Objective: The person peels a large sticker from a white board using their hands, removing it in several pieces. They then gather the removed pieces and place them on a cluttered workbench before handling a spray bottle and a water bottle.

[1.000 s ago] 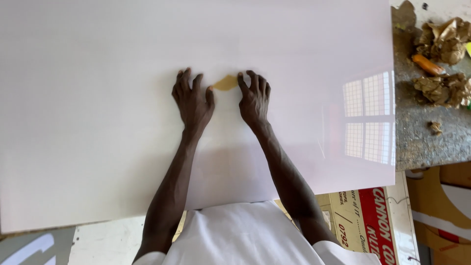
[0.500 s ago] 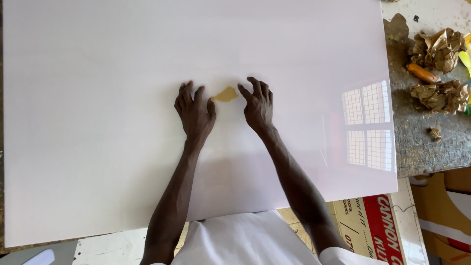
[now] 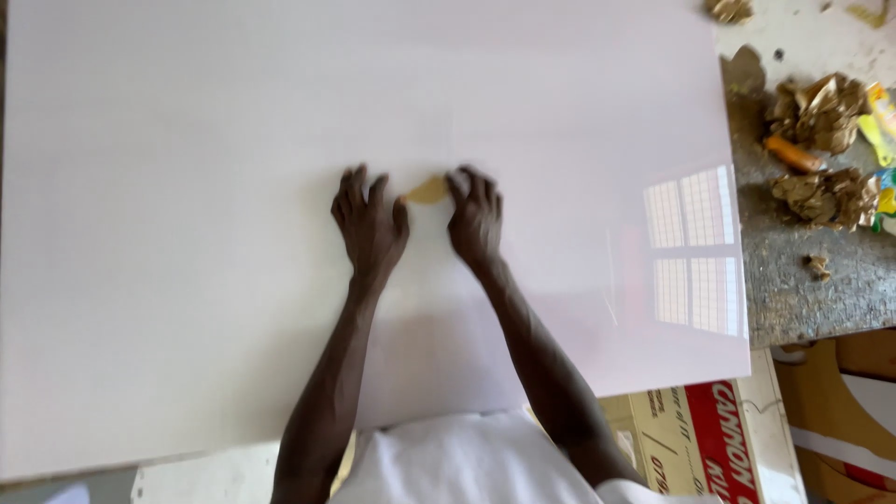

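On the large glossy pale-pink sheet (image 3: 233, 280) lies a small tan scrap of paper or tape, leaf-shaped (image 3: 427, 191). It sits exactly between the two hands, near the middle of the sheet. The left hand (image 3: 371, 227) lies flat, fingers a little spread, and its thumb tip comes just beside the left end of the scrap. The right hand (image 3: 476, 219) is arched, fingers curled together, and its fingertips touch or cover the right end; whether they pinch it I cannot tell. The long axis of the scrap runs from left to right, rising slightly toward the right hand, which looks the nearer one. At the right, on the grey speckled worktop (image 3: 803, 289), lie crumpled brown paper wads (image 3: 826, 191).
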